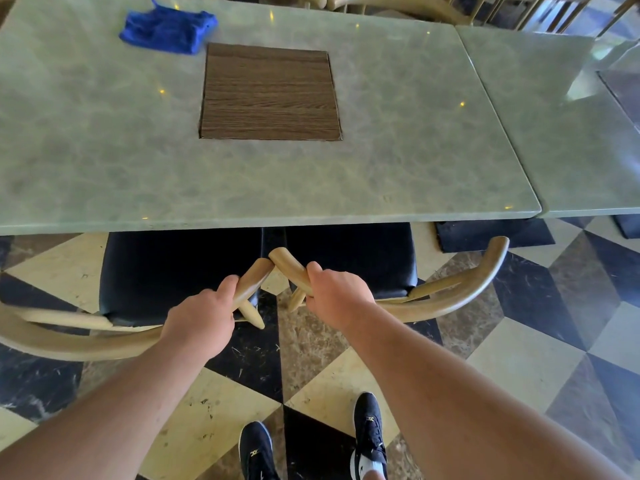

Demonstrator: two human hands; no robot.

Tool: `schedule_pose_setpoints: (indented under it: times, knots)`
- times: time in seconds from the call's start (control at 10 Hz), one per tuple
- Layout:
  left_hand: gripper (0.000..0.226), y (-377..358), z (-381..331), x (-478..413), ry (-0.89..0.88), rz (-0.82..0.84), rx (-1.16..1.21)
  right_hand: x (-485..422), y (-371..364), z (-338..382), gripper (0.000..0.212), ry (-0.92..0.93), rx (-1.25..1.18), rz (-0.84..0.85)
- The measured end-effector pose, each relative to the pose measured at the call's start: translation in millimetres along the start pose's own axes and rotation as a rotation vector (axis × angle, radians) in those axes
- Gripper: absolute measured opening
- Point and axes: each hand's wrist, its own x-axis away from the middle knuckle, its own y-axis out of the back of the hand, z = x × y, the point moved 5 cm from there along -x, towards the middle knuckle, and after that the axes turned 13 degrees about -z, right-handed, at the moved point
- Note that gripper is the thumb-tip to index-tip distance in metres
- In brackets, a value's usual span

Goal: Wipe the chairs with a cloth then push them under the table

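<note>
Two chairs with curved tan wooden backs and black seats stand side by side at the near edge of the grey-green table (104, 161). My left hand (201, 320) grips the arm end of the left chair (69, 341). My right hand (337, 294) grips the arm end of the right chair (478, 282). The two arm tips touch between my hands. Both black seats reach partly under the table edge. A crumpled blue cloth (166, 29) lies on the table's far left, apart from both hands.
A brown wooden square inset (270, 91) sits in the table's middle. A second table (568, 133) adjoins on the right. More chairs (398, 5) stand at the far side. My two black shoes (369, 424) stand on the chequered tile floor (519, 358).
</note>
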Motion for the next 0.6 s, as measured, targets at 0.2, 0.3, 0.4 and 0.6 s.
schedule_pose_setpoints:
  times: [0.2, 0.3, 0.4, 0.6]
  knots:
    - [0.067, 0, 1, 1, 0.005, -0.013, -0.013, 1, -1, 0, 0.033, 0.001, -0.004, -0.027]
    - [0.066, 0, 2, 1, 0.010, -0.036, -0.003, 0, -3, -1, 0.028, -0.013, -0.006, -0.020]
    - [0.069, -3, 2, 0, -0.002, -0.069, 0.001, 1, -3, 0, 0.049, 0.027, -0.017, -0.042]
    - [0.097, 13, -1, 1, 0.035, -0.116, 0.044, 8, 8, 3, 0.091, 0.092, 0.092, -0.032]
